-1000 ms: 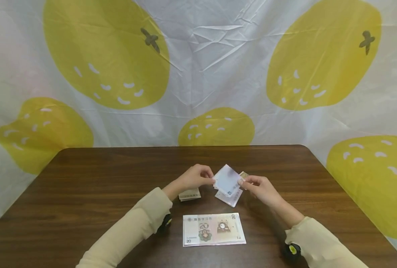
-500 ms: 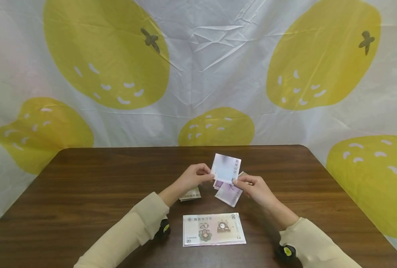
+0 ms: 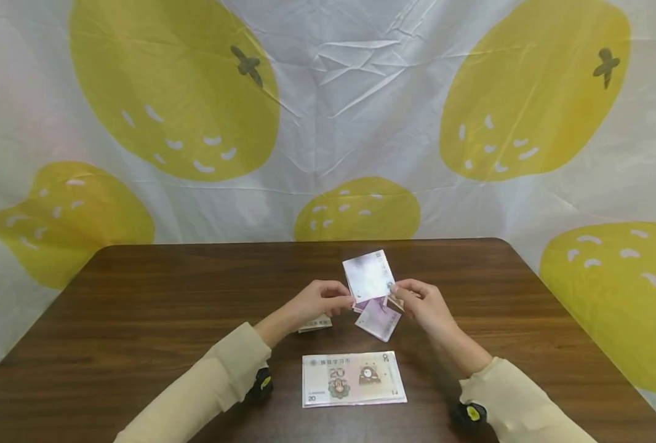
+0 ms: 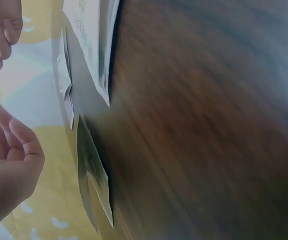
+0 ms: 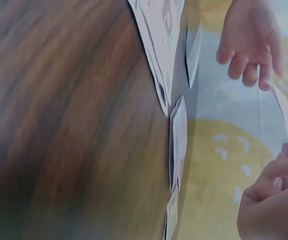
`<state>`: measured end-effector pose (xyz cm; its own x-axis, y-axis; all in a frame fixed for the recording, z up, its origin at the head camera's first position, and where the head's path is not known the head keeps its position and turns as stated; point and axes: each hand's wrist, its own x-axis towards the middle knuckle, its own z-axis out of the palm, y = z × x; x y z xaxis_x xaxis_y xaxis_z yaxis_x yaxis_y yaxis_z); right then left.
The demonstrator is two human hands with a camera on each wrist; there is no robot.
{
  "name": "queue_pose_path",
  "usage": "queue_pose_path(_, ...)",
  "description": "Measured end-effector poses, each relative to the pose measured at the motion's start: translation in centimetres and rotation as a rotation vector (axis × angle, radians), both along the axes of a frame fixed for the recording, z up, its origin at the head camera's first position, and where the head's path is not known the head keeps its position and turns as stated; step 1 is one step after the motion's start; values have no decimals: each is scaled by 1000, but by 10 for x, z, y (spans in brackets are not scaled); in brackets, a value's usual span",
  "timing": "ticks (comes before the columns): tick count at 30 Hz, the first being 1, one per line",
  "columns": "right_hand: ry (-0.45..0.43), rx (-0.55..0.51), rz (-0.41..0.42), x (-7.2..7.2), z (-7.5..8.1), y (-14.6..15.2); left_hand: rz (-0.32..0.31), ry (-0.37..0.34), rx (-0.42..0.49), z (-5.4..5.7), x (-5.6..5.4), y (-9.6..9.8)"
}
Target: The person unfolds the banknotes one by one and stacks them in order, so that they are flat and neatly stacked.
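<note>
A folded play banknote (image 3: 368, 275), pale with faint purple print, is held up over the table between both hands. My left hand (image 3: 318, 301) pinches its lower left corner with thumb and fingertips. At its right edge, my right hand (image 3: 429, 309) grips it between thumb and index finger. In the right wrist view this note (image 5: 285, 112) appears edge-on between the two hands. Just below it on the table lie folded purple notes (image 3: 380, 321), partly covered by it. A folded greenish note (image 3: 317, 323) sits beneath my left wrist, mostly hidden.
A flat stack of unfolded notes (image 3: 352, 379) printed with 20 lies near the front of the brown wooden table (image 3: 167, 320). Beside my right fingertips is the corner of a brownish note (image 3: 396, 302). A lemon-patterned cloth (image 3: 356, 123) hangs behind the table.
The folded note has risen from just above the purple notes and been turned between the hands. More of the purple notes shows now. Both hands have shifted slightly with it.
</note>
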<state>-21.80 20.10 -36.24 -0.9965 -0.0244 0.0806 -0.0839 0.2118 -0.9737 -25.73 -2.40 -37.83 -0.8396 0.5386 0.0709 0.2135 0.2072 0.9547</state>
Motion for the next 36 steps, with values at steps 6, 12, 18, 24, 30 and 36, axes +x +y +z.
queue_pose_path(6, 29, 101, 77, 1, -1, 6, 80, 79, 31, 7, 0, -13)
queue_pose_path(12, 86, 190, 195, 3, -8, 8, 133, 227, 4, 19, 1, -18)
queue_pose_path(18, 152, 213, 292, 5, -11, 7, 10, 464, -129, 28, 7, -12)
queue_pose_path(24, 205, 217, 342, 7, -10, 5, -105, 637, -196, 29, 12, -2)
queue_pose_path(30, 213, 196, 350, 18, 3, -3, -123, 603, -188, 27, 13, -2)
queue_pose_path(36, 219, 212, 355, 23, 9, -6, -153, 552, -181, 26, 12, -2)
